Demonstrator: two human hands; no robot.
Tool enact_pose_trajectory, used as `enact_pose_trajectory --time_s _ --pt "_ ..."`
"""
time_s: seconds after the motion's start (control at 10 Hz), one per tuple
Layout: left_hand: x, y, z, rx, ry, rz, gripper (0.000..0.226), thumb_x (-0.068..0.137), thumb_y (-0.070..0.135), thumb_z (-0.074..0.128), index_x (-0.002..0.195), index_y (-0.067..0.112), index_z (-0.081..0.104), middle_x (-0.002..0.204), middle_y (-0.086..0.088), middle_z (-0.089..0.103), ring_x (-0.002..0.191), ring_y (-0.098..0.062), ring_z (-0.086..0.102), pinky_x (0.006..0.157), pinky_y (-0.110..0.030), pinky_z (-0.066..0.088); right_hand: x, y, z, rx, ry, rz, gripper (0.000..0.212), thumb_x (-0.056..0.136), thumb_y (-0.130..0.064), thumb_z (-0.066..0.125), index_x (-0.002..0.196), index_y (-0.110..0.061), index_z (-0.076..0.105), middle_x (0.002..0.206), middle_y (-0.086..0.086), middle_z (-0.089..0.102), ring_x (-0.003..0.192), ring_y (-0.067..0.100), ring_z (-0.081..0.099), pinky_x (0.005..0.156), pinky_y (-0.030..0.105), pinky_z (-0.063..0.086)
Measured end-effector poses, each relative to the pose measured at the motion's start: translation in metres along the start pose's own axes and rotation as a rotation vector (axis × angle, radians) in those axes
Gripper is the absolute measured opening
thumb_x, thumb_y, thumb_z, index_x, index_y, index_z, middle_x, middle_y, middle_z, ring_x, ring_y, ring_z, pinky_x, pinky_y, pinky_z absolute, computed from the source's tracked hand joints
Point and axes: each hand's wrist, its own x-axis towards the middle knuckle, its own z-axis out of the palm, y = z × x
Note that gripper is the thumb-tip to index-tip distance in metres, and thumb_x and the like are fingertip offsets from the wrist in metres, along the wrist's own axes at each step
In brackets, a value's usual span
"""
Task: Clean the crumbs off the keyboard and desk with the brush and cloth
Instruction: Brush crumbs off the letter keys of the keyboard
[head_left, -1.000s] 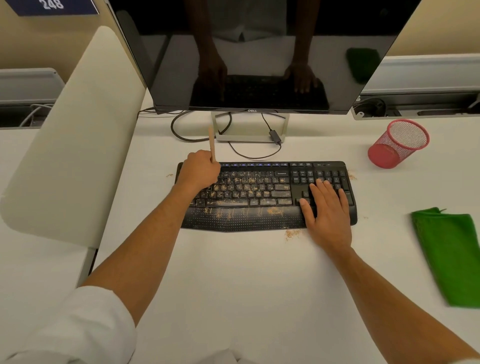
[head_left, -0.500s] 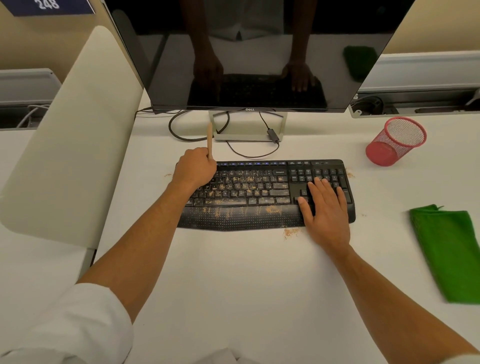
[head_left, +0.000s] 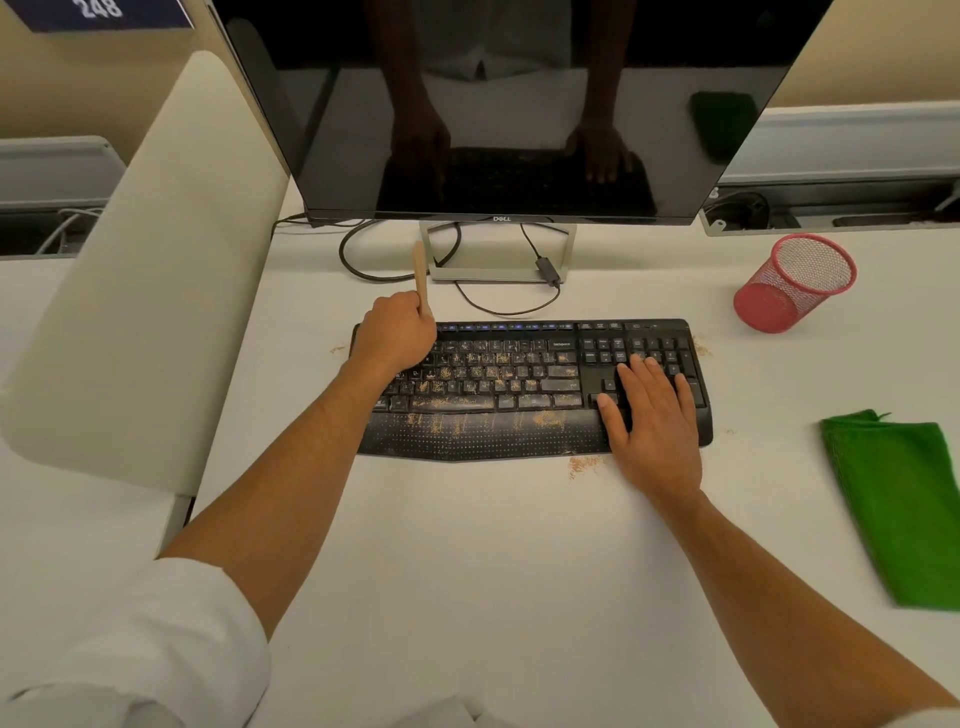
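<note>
Two hands meet our eye on the black keyboard (head_left: 519, 384), which lies crumb-strewn mid-tabletop (head_left: 467, 571), just in front of the monitor (head_left: 519, 104) stand. Our left hand (head_left: 397, 332) curls round the brush (head_left: 421, 278) at the keyboard's far left corner; its wooden handle stands upright, its bristles hidden beneath the fist. Our right hand (head_left: 649, 410) lies flat, fingers straight and slightly spread, pressing the number pad at the right end. Crumbs (head_left: 584, 464) spill past the near edge and both side edges. The green cloth (head_left: 904, 509) lies well apart to the right, near the tabletop's edge; a red mesh cup (head_left: 795, 283) stands beyond it. A white divider (head_left: 145, 270) bounds the left.
</note>
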Motion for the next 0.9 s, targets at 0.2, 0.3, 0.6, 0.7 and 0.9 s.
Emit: enact_pose_trajectory --time_s 0.2,0.3,0.6,0.7,0.9 --pt "0.007 0.005 -0.013 -0.028 -0.237 -0.094 0.014 0.091 0.01 0.053 0.095 0.0 0.062 0.08 -0.015 0.069 0.067 -0.027 0.068 0.07 -0.043 0.06 0.0 0.0 -0.001 -0.002 -0.016 0.004 0.062 0.103 -0.053 0.03 0.146 -0.013 0.047 0.155 0.006 0.044 0.149 0.02 0.029 0.126 0.043 0.007" --pt "0.003 0.009 -0.008 -0.055 -0.03 0.019 0.019 0.097 0.018 0.048 0.093 0.004 0.062 0.085 -0.009 0.064 0.066 -0.018 0.057 0.058 -0.033 0.047 0.0 -0.001 -0.001 -0.01 -0.016 0.005 0.063 0.102 -0.054 0.029 0.147 -0.013 0.047 0.155 0.006 0.044 0.149 0.02 0.028 0.126 0.043 0.007" --pt "-0.002 0.011 0.005 -0.053 -0.049 0.036 0.025 0.1 0.02 0.048 0.106 0.001 0.063 0.09 -0.007 0.061 0.067 -0.015 0.054 0.05 -0.025 0.036 0.0 -0.001 -0.002 0.0 -0.026 0.005 0.062 0.103 -0.054 0.028 0.147 -0.014 0.046 0.155 0.006 0.043 0.15 0.02 0.027 0.126 0.042 0.006" --pt "0.003 0.013 -0.003 0.0 -0.174 -0.004 0.019 0.095 0.016 0.052 0.098 0.001 0.063 0.094 -0.013 0.064 0.071 -0.023 0.059 0.053 -0.028 0.04 0.0 -0.001 -0.002 -0.007 -0.027 0.002 0.062 0.103 -0.053 0.029 0.148 -0.014 0.045 0.156 0.006 0.042 0.15 0.019 0.027 0.126 0.042 0.006" --pt "0.001 0.013 -0.001 -0.043 0.084 0.071 0.026 0.1 0.022 0.046 0.104 0.003 0.062 0.099 -0.012 0.064 0.085 -0.029 0.06 0.071 -0.039 0.051 0.001 -0.001 -0.002 -0.001 -0.015 0.002 0.062 0.103 -0.054 0.029 0.147 -0.014 0.047 0.155 0.006 0.044 0.149 0.02 0.028 0.126 0.041 0.006"
